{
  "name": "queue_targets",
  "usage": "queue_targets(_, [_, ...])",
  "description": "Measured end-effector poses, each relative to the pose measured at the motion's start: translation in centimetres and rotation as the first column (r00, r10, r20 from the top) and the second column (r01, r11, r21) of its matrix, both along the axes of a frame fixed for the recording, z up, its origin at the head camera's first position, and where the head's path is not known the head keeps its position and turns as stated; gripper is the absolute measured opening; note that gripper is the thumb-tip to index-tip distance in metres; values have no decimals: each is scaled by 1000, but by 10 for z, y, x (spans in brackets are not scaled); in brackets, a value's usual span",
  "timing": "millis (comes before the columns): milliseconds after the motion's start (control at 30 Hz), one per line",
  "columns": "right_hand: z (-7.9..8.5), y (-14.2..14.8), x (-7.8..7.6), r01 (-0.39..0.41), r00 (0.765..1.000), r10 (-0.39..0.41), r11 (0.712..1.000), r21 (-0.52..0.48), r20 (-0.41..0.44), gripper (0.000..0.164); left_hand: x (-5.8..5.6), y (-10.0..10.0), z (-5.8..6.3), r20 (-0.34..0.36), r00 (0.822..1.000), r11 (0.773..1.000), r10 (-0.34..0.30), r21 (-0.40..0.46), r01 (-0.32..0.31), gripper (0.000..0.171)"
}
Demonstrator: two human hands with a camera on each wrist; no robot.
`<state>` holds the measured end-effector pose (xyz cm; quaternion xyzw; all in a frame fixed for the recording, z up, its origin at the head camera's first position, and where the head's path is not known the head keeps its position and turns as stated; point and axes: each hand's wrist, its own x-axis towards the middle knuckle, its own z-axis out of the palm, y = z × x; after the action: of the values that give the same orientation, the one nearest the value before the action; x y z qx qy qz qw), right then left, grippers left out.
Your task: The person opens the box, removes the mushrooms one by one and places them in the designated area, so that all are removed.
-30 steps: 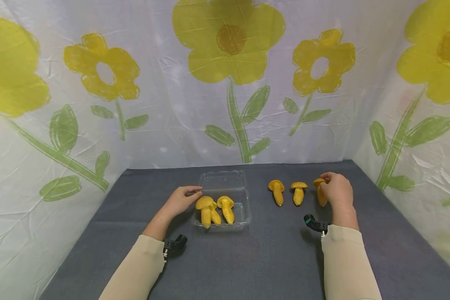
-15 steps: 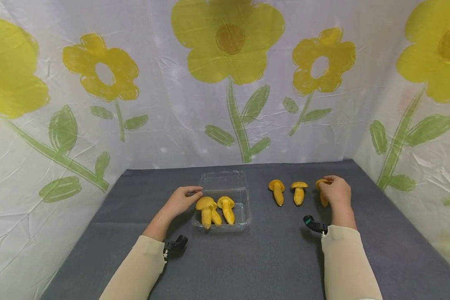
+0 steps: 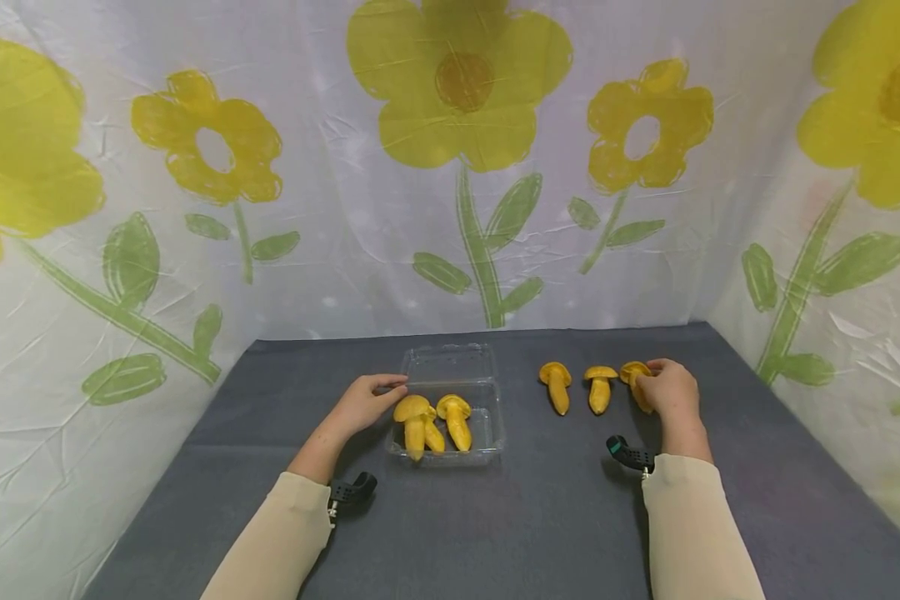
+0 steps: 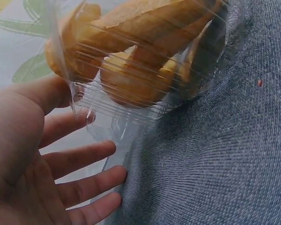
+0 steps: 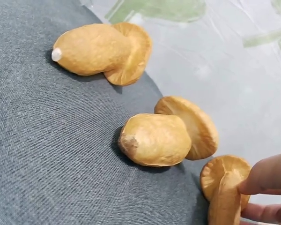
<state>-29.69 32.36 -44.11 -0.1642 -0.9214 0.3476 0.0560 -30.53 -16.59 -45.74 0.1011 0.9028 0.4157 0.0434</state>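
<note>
In the head view my left hand is at the back left corner of an open clear plastic clamshell container. Its thumb and index finger pinch the rim, while the other fingers are spread straight in the left wrist view. Inside lie three yellow mushrooms, two of them overlapping. At the right, my right hand holds another mushroom by its stem between thumb and fingers. That mushroom tilts, cap toward the back left. Beside it lie a short mushroom and a longer mushroom.
A dark grey cloth covers the table. White fabric with printed yellow flowers stands behind and at both sides. The container's transparent lid lies folded back toward the rear.
The mushroom in my right hand has turned, its cap swinging left toward the short mushroom and showing more. The right hand has shifted slightly down. My left hand stays at the container.
</note>
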Motion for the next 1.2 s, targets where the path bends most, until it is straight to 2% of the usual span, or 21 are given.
queue_targets(133, [9, -1, 3, -18, 1000, 18, 1000, 15, 7, 49, 0, 0, 0, -2, 1000, 1000, 0, 1, 0, 39])
queue_targets(300, [27, -7, 6, -65, 997, 67, 997, 40, -39, 52, -1, -1, -1, -9, 1000, 1000, -4, -1, 4, 39])
queue_targets(533, [56, -35, 11, -153, 980, 164, 983, 100, -113, 52, -1, -1, -1, -2, 1000, 1000, -1, 1, 1, 39])
queue_targets(767, [71, -80, 17, -271, 936, 301, 947, 170, -181, 48, -1, 0, 0, -7, 1000, 1000, 8, 1, -8, 38])
queue_targets(1000, [78, -116, 21, -432, 883, 448, 892, 130, -141, 48, -2, 1, -2, -12, 1000, 1000, 11, 3, -10, 39])
queue_targets(1200, [77, -140, 26, -492, 847, 509, 859, 140, -151, 47, -2, 0, -2, -13, 1000, 1000, 6, 5, -6, 38])
